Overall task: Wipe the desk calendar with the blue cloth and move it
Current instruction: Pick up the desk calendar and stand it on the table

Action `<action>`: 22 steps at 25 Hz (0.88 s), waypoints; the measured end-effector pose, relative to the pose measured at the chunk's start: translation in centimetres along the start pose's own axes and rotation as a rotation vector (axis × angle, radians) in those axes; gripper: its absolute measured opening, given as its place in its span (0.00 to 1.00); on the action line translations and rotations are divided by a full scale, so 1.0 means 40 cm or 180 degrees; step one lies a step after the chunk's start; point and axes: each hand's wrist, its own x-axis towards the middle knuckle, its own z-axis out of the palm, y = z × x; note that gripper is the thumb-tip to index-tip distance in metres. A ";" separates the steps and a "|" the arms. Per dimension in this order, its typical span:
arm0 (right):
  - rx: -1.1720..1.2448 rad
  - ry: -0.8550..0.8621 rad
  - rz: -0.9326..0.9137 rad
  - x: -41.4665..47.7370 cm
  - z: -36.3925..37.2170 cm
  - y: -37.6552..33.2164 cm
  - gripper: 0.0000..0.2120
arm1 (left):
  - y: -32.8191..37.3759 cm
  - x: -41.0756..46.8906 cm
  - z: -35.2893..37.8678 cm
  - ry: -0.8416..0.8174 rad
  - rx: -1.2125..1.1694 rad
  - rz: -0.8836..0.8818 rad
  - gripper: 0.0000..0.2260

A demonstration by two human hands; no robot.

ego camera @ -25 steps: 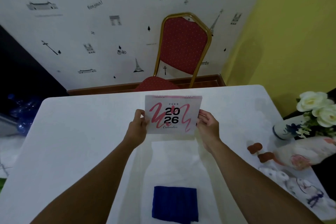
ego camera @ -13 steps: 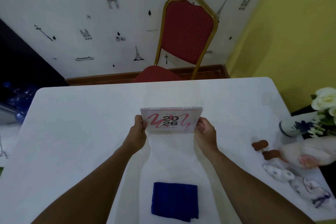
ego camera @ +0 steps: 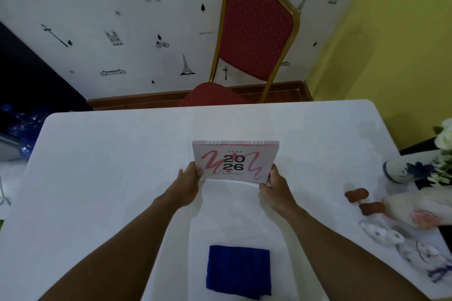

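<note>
The desk calendar (ego camera: 234, 161) is white with a pink scribble, "2026" in black and a spiral binding on top. It stands tilted at the middle of the white table (ego camera: 110, 166). My left hand (ego camera: 188, 182) grips its lower left corner. On the opposite side, my right hand (ego camera: 275, 184) holds the lower right corner. The folded blue cloth (ego camera: 238, 271) lies flat on the table near the front edge, between my forearms, with neither hand touching it.
A red chair with a gold frame (ego camera: 254, 39) stands behind the table's far edge. At the right edge sit a blue-and-white vase (ego camera: 401, 170) with white flowers (ego camera: 444, 139), two brown pieces (ego camera: 357, 194), and several ceramic figurines (ego camera: 420, 208).
The calendar, held up facing me a second ago, has come down and away from me with both hands still on it. My head has tilted downward a little.
</note>
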 end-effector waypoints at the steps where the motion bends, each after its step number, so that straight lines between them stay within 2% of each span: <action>1: 0.0004 0.0010 -0.0011 0.001 0.000 0.000 0.26 | -0.003 0.002 -0.001 0.0004 0.0026 0.0007 0.15; 6: -0.0063 0.0379 -0.0257 -0.023 0.001 0.013 0.26 | -0.017 -0.010 0.004 0.0113 0.0178 0.0070 0.23; 10: -0.0729 0.0336 -0.0501 -0.025 -0.003 0.029 0.32 | -0.045 -0.018 -0.006 -0.0170 0.1361 -0.0104 0.31; 13: -0.1211 0.0152 -0.0507 -0.014 -0.001 0.040 0.34 | -0.066 -0.018 -0.001 -0.0287 0.1857 -0.0027 0.33; 20: -0.1276 -0.0075 -0.0531 -0.029 -0.011 0.047 0.35 | -0.073 -0.024 0.024 -0.0382 0.1943 -0.0096 0.34; 22: -0.1517 -0.0129 -0.0542 -0.045 -0.019 0.052 0.33 | -0.077 -0.043 0.036 -0.0317 0.1885 -0.0142 0.33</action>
